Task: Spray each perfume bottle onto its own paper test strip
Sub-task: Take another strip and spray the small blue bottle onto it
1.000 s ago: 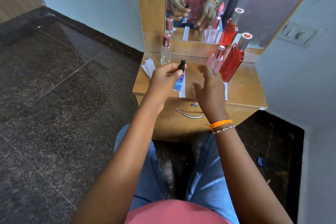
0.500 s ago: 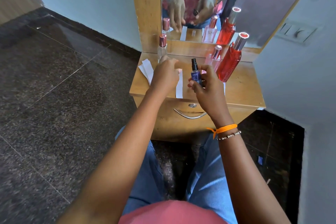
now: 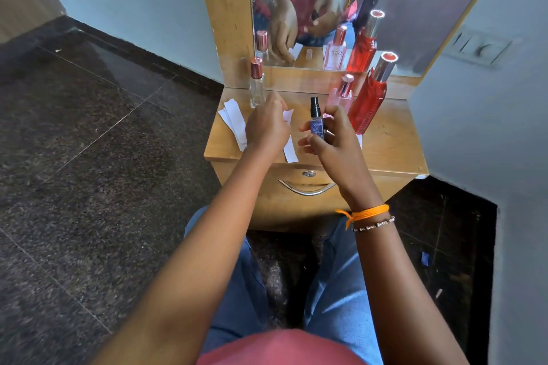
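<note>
Wooden bench (image 3: 388,139) with mirror (image 3: 415,9), set in a corner of pale walls over dark stone floor (image 3: 89,157).

We note the right hand (image 3: 335,142) curled round a small blue perfume bottle (image 3: 316,124), held upright above the bench front with its black spray head uncovered. We note the left hand (image 3: 267,127) with fingers curled over a white test strip (image 3: 290,148) lying on the bench; whether it pinches the strip we cannot tell. Spare strips (image 3: 235,124) lie fanned at the left edge. A clear bottle (image 3: 256,86) with pink cap stands at the back left; a pink bottle (image 3: 341,95) and a tall red bottle (image 3: 370,98) stand at the back right, just beside each other. A drawer handle (image 3: 307,189) shows below the bench top.
</note>
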The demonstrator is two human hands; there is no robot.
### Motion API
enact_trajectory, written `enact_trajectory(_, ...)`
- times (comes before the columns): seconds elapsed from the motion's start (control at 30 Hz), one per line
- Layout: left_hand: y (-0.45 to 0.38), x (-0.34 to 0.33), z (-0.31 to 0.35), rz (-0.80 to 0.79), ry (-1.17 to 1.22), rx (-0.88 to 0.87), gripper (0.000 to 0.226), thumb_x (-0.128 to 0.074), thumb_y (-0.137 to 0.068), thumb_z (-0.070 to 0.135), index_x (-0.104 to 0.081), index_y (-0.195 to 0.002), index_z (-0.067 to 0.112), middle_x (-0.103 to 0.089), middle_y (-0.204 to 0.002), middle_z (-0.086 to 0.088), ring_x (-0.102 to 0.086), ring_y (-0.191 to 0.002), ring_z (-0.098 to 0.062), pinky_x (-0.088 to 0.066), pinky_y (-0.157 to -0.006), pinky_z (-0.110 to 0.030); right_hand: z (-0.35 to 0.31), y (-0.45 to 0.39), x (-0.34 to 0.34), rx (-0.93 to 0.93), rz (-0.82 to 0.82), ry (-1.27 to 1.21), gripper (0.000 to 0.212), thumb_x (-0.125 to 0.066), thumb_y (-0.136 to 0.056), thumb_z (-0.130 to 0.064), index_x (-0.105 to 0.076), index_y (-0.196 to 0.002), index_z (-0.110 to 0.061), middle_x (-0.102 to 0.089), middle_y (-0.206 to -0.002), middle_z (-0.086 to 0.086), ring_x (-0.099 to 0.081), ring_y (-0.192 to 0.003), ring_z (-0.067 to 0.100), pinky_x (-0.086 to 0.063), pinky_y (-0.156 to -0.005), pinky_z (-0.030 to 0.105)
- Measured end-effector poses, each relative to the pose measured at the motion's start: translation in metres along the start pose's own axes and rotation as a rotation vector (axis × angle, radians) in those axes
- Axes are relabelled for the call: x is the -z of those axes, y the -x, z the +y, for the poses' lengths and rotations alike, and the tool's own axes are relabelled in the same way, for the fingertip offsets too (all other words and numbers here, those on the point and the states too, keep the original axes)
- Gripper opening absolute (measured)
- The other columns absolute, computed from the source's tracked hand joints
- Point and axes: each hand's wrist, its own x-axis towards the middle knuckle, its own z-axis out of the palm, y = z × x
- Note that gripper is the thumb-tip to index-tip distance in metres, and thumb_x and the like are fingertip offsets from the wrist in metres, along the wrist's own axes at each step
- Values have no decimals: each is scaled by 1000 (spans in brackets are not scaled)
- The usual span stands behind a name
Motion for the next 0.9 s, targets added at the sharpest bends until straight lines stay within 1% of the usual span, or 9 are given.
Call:
enact_trajectory(0.07,3,8,-2,12,77,24,19,-65,-84,9,-53,-98,12,-65,-99,-9,-60,-91,-28,-41,-66,-32,-1,1,1,-67,-40,-193,37,-43,-88,10,-44,-117,-13,-60,-88,4,-53,-68,15,-47,-68,29)
enact_trajectory(0.2,8,27,-6,1,146,76,20,-76,-75,18,-57,-72,21,-63,-71,4,-63,-79,-23,-45,-64,-29,0,2,6,-132,-164,-529,37,-39,-100,-8,-42,-129,-30,-56,-79,5,-43,-59,14,-35,-59,25)
enact_trajectory(0.27,11,35,-6,6,190,75,22,-78,-73,18,-57,-68,23,-59,-63,9,-64,-74,-21,-49,-65,-30,1,2,7,-139,-230,-660,40,-38,-100,-12,-41,-134,-34,-53,-78,6,-40,-58,12,-33,-55,22)
enact_trajectory(0.33,15,40,-5,19,217,54,16,-77,-74,17,-62,-76,20,-60,-66,8,-63,-74,-18,-50,-68,-31,3,2,7,-139,-295,-788,44,-38,-99,-14,-39,-139,-31,-50,-78,7,-39,-57,11,-32,-53,18)
enact_trajectory(0.43,21,44,-4,2,255,13,10,-68,-82,16,-70,-92,14,-69,-84,0,-63,-84,-18,-50,-75,-34,3,3,6,-138,-381,-938,46,-34,-97,-14,-35,-142,-23,-48,-76,7,-40,-50,7,-28,-50,18)
enact_trajectory(0.53,28,48,-3,-50,347,-5,22,-52,-91,9,-72,-94,17,-70,-95,-5,-62,-90,-20,-49,-78,-34,2,5,3,-164,-438,-1093,44,-32,-94,-16,-38,-137,-20,-49,-69,5,-40,-42,5,-30,-44,17)
enact_trajectory(0.63,31,49,-4,-117,447,-13,30,-44,-93,4,-71,-98,17,-69,-101,-2,-60,-91,-14,-47,-78,-26,0,7,-1,-189,-474,-1229,39,-31,-91,-19,-46,-127,-18,-47,-60,1,-28,-39,5,-34,-39,14)
enact_trajectory(0.73,32,47,-5,-126,484,-3,22,-53,-90,6,-68,-104,16,-65,-94,2,-57,-87,-7,-43,-70,-13,-1,9,-5,-225,-492,-1302,38,-29,-91,-22,-49,-123,-16,-46,-56,0,-20,-38,4,-30,-35,13)
enact_trajectory(0.9,31,44,-7,-70,560,76,20,-69,-80,12,-53,-84,23,-61,-78,6,-58,-74,-6,-46,-68,-23,-2,10,-10,-226,-439,-1303,33,-31,-94,-22,-49,-120,-12,-56,-69,4,-22,-33,5,-28,-35,10)
